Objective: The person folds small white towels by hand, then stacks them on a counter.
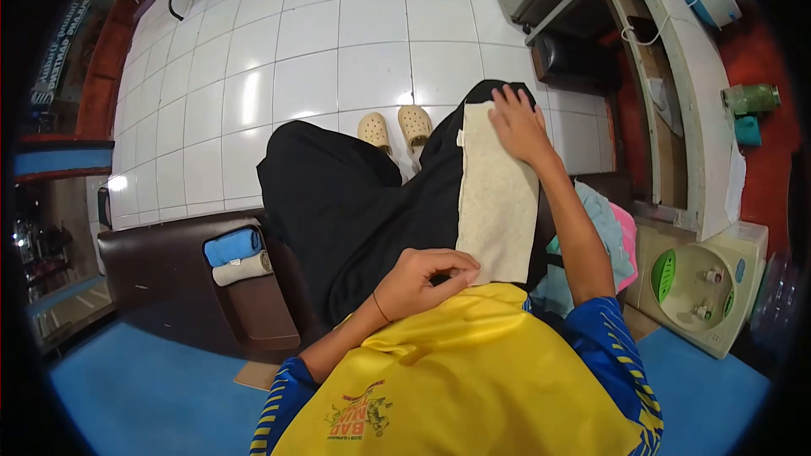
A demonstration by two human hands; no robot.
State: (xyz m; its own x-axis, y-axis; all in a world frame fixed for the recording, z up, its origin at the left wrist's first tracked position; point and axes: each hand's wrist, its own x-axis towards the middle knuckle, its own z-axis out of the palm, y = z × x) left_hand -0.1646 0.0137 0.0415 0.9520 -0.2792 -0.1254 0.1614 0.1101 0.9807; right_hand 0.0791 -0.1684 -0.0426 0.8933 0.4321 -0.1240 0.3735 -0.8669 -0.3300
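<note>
A long beige cloth [498, 194] lies flat along the right thigh, over black trousers [363, 211]. At its near end, by the yellow shirt [456, 363], my left hand [427, 280] has its fingers closed, with thumb and fingertips pinching the cloth's edge. My right hand [519, 124] rests on the far end of the cloth near the knee, palm down with fingers spread. A small white tag shows on the cloth's left edge.
On the brown bench [169, 274] at left, a blue rolled cloth [234, 246] and a beige rolled cloth [242, 269] sit in a brown tray [262, 321]. Light blue and pink fabric [604, 236] lies at right, beside a water dispenser [697, 287]. Cream clogs [414, 125] are on the tiled floor.
</note>
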